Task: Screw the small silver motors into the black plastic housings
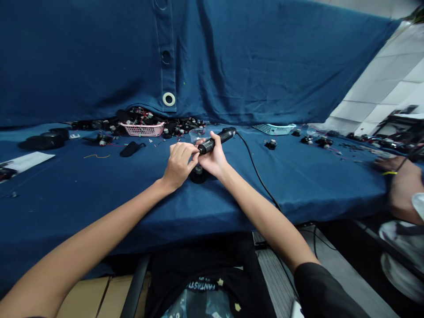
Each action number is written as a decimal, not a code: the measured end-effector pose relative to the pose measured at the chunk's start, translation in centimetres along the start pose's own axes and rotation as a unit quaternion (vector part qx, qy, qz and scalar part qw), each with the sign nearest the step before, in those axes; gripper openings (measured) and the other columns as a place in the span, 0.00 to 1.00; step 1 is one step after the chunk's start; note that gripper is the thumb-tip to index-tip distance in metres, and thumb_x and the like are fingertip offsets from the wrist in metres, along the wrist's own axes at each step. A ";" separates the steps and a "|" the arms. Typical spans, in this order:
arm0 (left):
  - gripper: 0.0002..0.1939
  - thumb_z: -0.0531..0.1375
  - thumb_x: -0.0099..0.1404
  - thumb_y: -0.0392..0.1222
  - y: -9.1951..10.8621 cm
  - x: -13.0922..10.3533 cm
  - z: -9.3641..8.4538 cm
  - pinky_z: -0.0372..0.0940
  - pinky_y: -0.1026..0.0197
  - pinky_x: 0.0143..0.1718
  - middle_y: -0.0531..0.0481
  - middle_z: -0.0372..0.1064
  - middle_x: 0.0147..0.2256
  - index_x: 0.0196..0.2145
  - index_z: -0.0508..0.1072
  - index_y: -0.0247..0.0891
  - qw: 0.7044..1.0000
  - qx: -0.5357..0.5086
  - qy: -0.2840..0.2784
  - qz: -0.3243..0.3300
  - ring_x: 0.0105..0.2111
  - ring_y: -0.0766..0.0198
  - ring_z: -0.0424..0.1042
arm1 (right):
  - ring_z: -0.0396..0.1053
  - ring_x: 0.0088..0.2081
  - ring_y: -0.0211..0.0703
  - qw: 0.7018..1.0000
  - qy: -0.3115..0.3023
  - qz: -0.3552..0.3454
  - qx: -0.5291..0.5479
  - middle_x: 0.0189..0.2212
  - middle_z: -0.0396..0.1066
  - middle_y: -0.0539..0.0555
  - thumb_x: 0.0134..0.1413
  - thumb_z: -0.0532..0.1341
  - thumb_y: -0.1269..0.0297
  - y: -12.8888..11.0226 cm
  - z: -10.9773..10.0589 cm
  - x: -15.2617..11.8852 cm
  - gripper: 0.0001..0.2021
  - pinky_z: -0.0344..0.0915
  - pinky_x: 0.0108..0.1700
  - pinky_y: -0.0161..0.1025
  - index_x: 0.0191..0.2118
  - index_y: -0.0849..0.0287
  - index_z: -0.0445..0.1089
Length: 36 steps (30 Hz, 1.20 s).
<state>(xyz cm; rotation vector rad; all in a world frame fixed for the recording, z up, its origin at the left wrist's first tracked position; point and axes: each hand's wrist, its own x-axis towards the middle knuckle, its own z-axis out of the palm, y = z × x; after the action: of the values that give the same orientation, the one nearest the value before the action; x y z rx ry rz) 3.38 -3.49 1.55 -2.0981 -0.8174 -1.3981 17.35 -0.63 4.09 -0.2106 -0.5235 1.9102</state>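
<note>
clasping a ribbed, cylindrical black screwdriver (222, 136) in the right hand (213, 160), above creased blue cloth (99, 187). pinching the left hand (179, 163) closed at the screwdriver's tip, near a round black part (198, 177).

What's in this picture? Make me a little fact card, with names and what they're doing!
Right grip: holds a black corded tool
Left grip: pinched at the tool's tip; anything between is too small to tell
Under the grips: round black part, on blue cloth
Pink basket: heaped with jumbled parts
Light blue basket: farther right
Far right: another person's hand, blurred
</note>
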 end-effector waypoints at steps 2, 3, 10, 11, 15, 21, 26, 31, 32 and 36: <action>0.03 0.55 0.71 0.38 0.0 0.1 0.0 0.61 0.56 0.44 0.47 0.72 0.37 0.39 0.68 0.38 1.000 0.012 -0.001 0.004 0.40 0.59 0.70 | 0.66 0.27 0.36 1.000 0.009 -0.009 0.004 0.23 0.68 0.49 0.53 0.62 0.54 0.1 -0.1 0.1 0.13 0.68 0.31 0.34 0.29 0.58 0.62; 0.03 0.55 0.71 0.38 0.0 0.1 -0.1 0.60 0.55 0.44 0.47 0.72 0.37 0.38 0.68 0.38 1.000 0.021 -0.001 0.006 0.39 0.59 0.70 | 0.66 0.27 0.36 1.000 0.013 -0.012 0.006 0.23 0.68 0.49 0.53 0.62 0.54 0.2 -0.1 0.1 0.13 0.68 0.31 0.33 0.29 0.57 0.62; 0.05 0.56 0.71 0.38 0.3 0.3 -0.3 0.58 0.53 0.43 0.47 0.72 0.35 0.36 0.70 0.38 0.998 0.050 -0.007 0.023 0.38 0.58 0.68 | 0.65 0.28 0.36 1.000 0.019 -0.006 0.009 0.22 0.67 0.49 0.55 0.61 0.55 0.3 0.2 0.0 0.12 0.68 0.32 0.32 0.29 0.57 0.62; 0.05 0.55 0.71 0.38 0.3 0.3 -0.3 0.59 0.53 0.43 0.47 0.72 0.35 0.36 0.70 0.38 0.998 0.052 -0.010 0.025 0.38 0.58 0.68 | 0.65 0.28 0.36 1.000 0.018 -0.007 0.008 0.22 0.67 0.49 0.55 0.61 0.55 0.3 0.2 0.0 0.13 0.68 0.32 0.32 0.28 0.57 0.62; 0.04 0.55 0.71 0.36 0.2 0.3 -0.2 0.60 0.55 0.42 0.46 0.72 0.37 0.38 0.69 0.39 0.998 0.049 -0.008 0.034 0.39 0.58 0.69 | 0.65 0.27 0.35 1.000 0.018 -0.011 0.005 0.23 0.68 0.49 0.55 0.62 0.55 0.2 0.1 0.2 0.13 0.68 0.32 0.32 0.28 0.58 0.63; 0.04 0.55 0.70 0.33 -0.1 0.3 -0.1 0.62 0.55 0.43 0.45 0.72 0.38 0.40 0.69 0.37 0.998 0.026 -0.001 0.058 0.41 0.58 0.69 | 0.65 0.26 0.35 1.000 0.014 -0.009 0.001 0.22 0.68 0.49 0.55 0.61 0.55 0.2 0.1 0.1 0.12 0.68 0.31 0.32 0.28 0.57 0.63; 0.07 0.54 0.68 0.32 -0.6 0.2 0.0 0.62 0.53 0.46 0.44 0.72 0.40 0.42 0.69 0.38 0.997 0.016 -0.007 0.078 0.44 0.56 0.68 | 0.65 0.26 0.34 1.000 0.023 -0.005 0.003 0.22 0.68 0.48 0.54 0.62 0.56 0.2 0.3 -0.1 0.12 0.67 0.31 0.32 0.28 0.58 0.63; 0.08 0.56 0.67 0.31 -1.7 0.2 -0.1 0.63 0.51 0.47 0.45 0.73 0.40 0.42 0.69 0.39 0.989 0.030 -0.010 0.144 0.44 0.56 0.68 | 0.65 0.25 0.33 0.999 0.038 0.012 -0.007 0.22 0.68 0.48 0.54 0.62 0.55 0.2 0.6 -0.2 0.13 0.66 0.30 0.30 0.27 0.59 0.64; 0.07 0.56 0.67 0.31 -1.9 0.2 -0.2 0.63 0.51 0.47 0.45 0.73 0.40 0.42 0.69 0.40 0.987 0.033 -0.011 0.160 0.44 0.56 0.68 | 0.65 0.25 0.33 0.999 0.043 0.015 -0.008 0.21 0.68 0.48 0.55 0.62 0.55 0.3 0.6 -0.2 0.13 0.66 0.29 0.30 0.27 0.59 0.64; 0.07 0.57 0.67 0.32 -2.6 0.3 -0.5 0.62 0.51 0.47 0.46 0.73 0.40 0.42 0.69 0.41 0.977 0.037 -0.008 0.211 0.43 0.57 0.68 | 0.66 0.25 0.33 0.998 0.049 0.024 -0.015 0.22 0.69 0.49 0.56 0.60 0.55 0.3 0.6 -0.2 0.13 0.66 0.28 0.31 0.27 0.59 0.65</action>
<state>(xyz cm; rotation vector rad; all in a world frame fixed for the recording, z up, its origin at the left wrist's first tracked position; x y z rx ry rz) 1.30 -1.90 2.13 -2.0725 -0.3867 -1.1045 16.98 -1.07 4.42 -0.3377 -0.4846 1.9284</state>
